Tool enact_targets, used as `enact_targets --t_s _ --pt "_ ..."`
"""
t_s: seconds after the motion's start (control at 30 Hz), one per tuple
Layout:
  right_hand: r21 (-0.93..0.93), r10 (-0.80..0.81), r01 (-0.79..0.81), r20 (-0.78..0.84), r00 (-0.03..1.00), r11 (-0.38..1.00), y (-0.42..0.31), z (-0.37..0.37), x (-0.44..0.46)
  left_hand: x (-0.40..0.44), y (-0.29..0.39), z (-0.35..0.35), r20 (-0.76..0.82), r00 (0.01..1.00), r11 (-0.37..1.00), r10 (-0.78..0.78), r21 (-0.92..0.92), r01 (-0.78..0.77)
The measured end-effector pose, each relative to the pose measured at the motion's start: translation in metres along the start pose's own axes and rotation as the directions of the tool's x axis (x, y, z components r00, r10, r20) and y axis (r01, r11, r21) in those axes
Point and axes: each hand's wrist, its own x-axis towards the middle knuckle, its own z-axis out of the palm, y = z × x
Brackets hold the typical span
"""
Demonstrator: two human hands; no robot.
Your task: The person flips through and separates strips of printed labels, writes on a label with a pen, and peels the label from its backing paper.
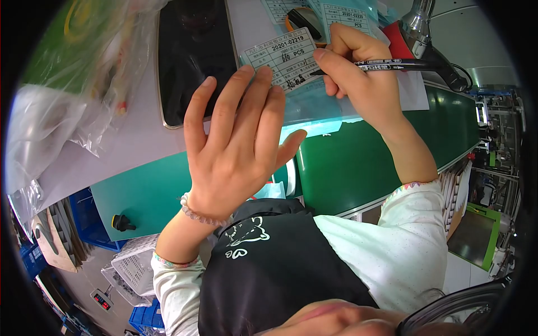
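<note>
My right hand [361, 78] grips a black marker pen [392, 65], its tip at the lower right part of a printed paper label [286, 47] that carries handwriting. My left hand [235, 126] lies flat with fingers spread, its fingertips on the label's lower left edge and on a dark smartphone [193, 50] beside it. Under the label is a light blue sheet or bag [305, 106]. More labels [347, 19] lie just beyond, next to a roll of tape [302, 22] with a dark and orange rim.
Clear plastic bags [61, 106] lie at the left of the grey work surface [134, 140]. A green table [358, 162] runs along the near side, with a black knob [122, 223] at its left. A metal lamp-like arm [417, 25] stands at the upper right. White baskets [134, 263] are below left.
</note>
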Motion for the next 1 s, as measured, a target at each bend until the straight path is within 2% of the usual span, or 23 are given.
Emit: enact_targets --t_s 0.33,0.43,0.53,0.63,0.67,0.77,0.8,0.9,1.0 --pt "-0.005 0.050 -0.051 -0.059 0.997 0.999 -0.003 0.003 -0.001 0.000 0.000 0.000 -0.006 1.000 1.000 0.002 0.007 -0.002" --pt "0.127 -0.069 0.093 -0.184 0.980 0.987 0.003 -0.002 -0.002 0.000 0.000 0.001 -0.017 1.000 1.000 0.008 0.004 -0.008" --pt "0.026 -0.016 0.021 -0.200 0.980 0.999 -0.018 -0.011 0.006 0.001 0.000 0.003 -0.029 1.000 1.000 0.009 0.011 -0.008" --pt "-0.306 -0.001 -0.030 -0.101 0.995 0.951 -0.030 -0.026 0.024 0.001 0.001 0.004 -0.024 1.000 0.999 0.009 0.038 -0.008" --pt "-0.395 -0.037 0.018 -0.041 0.998 0.919 -0.038 -0.023 0.030 0.001 0.001 0.003 -0.018 1.000 0.999 0.011 0.036 -0.010" --pt "-0.525 -0.317 0.364 0.180 0.931 0.769 -0.023 -0.028 0.038 0.001 0.001 0.001 -0.008 1.000 0.999 0.012 0.039 -0.012" --pt "-0.471 -0.259 0.324 0.199 0.945 0.821 -0.021 -0.027 0.040 0.001 0.001 0.000 -0.008 1.000 0.999 0.013 0.042 -0.012" --pt "-0.414 -0.493 0.551 0.247 0.834 0.725 -0.005 -0.020 0.047 0.002 0.002 -0.001 0.006 1.000 0.999 0.018 0.047 -0.018" --pt "-0.324 -0.349 0.452 0.329 0.878 0.831 -0.015 -0.026 0.049 0.001 0.002 -0.003 0.006 1.000 0.998 0.023 0.053 -0.023"
